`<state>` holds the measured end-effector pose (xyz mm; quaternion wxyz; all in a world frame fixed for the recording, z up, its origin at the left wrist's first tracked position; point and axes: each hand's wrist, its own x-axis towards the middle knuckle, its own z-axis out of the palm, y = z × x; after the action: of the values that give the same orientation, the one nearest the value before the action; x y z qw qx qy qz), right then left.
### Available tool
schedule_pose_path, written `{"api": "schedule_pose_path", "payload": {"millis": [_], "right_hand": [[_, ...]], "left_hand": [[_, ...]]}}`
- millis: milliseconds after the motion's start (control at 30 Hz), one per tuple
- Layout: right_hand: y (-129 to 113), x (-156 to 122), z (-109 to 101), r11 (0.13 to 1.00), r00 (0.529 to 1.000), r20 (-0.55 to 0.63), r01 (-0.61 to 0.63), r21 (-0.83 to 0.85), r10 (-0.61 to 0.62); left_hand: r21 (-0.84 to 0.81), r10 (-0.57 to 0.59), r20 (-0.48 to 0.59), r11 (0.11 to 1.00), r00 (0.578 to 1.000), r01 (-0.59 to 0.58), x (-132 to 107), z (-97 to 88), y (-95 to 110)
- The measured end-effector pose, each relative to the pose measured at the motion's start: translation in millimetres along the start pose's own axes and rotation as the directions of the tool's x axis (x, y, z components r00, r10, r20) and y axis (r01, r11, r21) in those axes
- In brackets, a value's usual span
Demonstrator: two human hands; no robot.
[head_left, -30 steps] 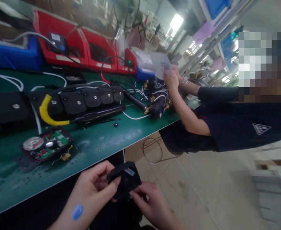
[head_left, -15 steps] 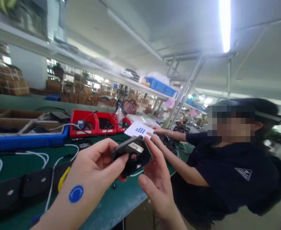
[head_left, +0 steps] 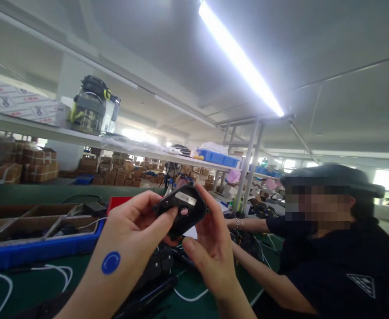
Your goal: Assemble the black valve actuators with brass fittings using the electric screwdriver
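A black angular plastic housing [head_left: 194, 210], with a pale label reading "2026" and a small pinkish round spot, is held up in front of me. My left hand [head_left: 132, 226] grips its left side, thumb pressed on the face and fingers curled behind. Against its right edge rest the fingers of my right hand [head_left: 214, 248], the thumb standing apart from the part. A blue round sticker [head_left: 111, 262] is on my left wrist. Below the hands, black pieces [head_left: 157, 266] and a white cable [head_left: 190, 297] lie on the green bench.
To the left stands a blue bin [head_left: 41, 248] with cardboard compartments; a red bin [head_left: 117, 203] is partly hidden behind my left hand. A co-worker [head_left: 333, 257] in dark clothes sits close on the right, arms over the bench. A shelf [head_left: 141, 148] carries a bottle [head_left: 90, 108] and a blue tray [head_left: 217, 157].
The view has tilted up and shifted, bringing the bottle and more of the ceiling lamp into sight. Both hands keep the housing in nearly the same place. More black pieces show beneath.
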<state>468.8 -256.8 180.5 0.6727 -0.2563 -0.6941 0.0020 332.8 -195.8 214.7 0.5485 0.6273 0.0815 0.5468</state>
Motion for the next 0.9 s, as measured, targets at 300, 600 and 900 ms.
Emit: {"api": "schedule_pose_path", "payload": {"millis": [300,600,900], "right_hand": [[16.4,-29.1,15.2,0.997,0.993,0.117,-0.042,0.060,0.035],[45.8,-109.7,79.4,0.877,0.906,0.007,-0.411,0.247,0.423],[54.0,-139.5,36.8,0.648,0.556,-0.335,-0.681,0.342,0.761]], "left_hand": [[-0.133,-0.308,-0.041,0.945,0.951,0.300,-34.4,-24.5,-18.8],[-0.142,-0.606,-0.209,0.796,0.768,0.589,-82.8,-69.7,-68.1],[0.328,-0.319,-0.550,0.767,0.772,0.551,-150.4,-111.8,-81.6]]}}
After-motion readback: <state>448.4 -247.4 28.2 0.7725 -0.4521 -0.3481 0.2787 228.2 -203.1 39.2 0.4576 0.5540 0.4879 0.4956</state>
